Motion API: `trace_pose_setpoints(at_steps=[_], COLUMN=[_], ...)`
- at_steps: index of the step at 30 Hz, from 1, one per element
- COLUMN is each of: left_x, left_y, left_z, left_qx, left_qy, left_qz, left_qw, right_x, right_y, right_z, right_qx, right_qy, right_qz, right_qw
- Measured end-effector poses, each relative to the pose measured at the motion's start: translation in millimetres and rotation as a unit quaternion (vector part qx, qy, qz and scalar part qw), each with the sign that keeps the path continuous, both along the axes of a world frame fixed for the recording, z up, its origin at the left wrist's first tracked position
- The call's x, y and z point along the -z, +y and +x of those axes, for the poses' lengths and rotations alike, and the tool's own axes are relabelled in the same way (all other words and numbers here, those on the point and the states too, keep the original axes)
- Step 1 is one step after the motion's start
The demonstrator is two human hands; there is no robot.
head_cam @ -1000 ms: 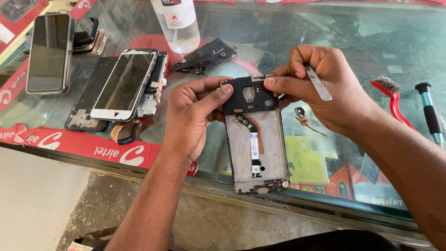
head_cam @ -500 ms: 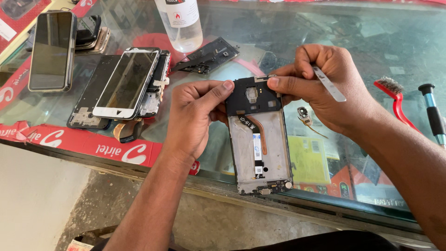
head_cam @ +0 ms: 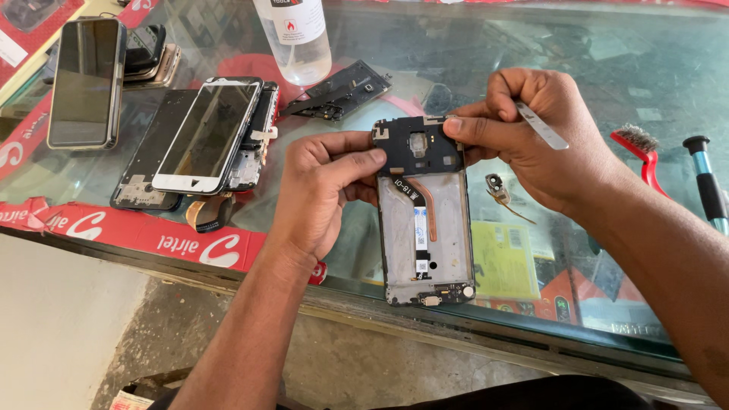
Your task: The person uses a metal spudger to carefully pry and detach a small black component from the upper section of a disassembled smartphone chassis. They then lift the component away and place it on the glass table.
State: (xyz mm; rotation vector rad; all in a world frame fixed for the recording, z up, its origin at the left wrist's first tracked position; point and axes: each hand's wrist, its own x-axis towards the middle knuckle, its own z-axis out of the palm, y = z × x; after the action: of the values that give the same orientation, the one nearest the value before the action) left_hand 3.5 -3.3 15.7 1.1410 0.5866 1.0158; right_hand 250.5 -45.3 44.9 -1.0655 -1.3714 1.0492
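My left hand (head_cam: 323, 190) and right hand (head_cam: 543, 133) pinch the top of the opened phone frame (head_cam: 424, 209) over the near edge of the glass counter (head_cam: 607, 68). My right fingers (head_cam: 474, 129) are also closed around metal tweezers (head_cam: 541, 126).

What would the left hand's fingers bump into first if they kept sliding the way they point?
The left hand points rightward over the opened phone frame; going on, its fingers would probably meet the right hand first, though depth is unclear.

left hand (head_cam: 323, 190): bare | right hand (head_cam: 543, 140): bare | forearms: sleeveless
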Motion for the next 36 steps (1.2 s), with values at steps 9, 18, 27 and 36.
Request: trace_pose_setpoints(at_steps=[9,18,27,36], left_x=[5.4,1.1,2.5,2.3], left_y=[1.4,-0.3,-3.9,-4.3], left_z=[-1.0,4.4,9.4,10.0], left_qx=[-0.002,-0.024,-0.128,-0.122], left_qy=[0.005,0.043,0.206,0.218], left_qz=[0.030,0.025,0.172,0.163], left_qw=[1.000,0.998,0.955,0.954], right_x=[3.0,1.2,-1.4,2.6], right_y=[2.6,5.4,5.1,4.4], right_z=[0.3,2.6,-3.1,-5.5], right_qx=[0.003,0.043,0.126,0.104], right_qy=[0.006,-0.123,-0.343,-0.389], right_qz=[-0.011,0.003,-0.001,0.044], right_qw=[1.000,0.991,0.931,0.914])
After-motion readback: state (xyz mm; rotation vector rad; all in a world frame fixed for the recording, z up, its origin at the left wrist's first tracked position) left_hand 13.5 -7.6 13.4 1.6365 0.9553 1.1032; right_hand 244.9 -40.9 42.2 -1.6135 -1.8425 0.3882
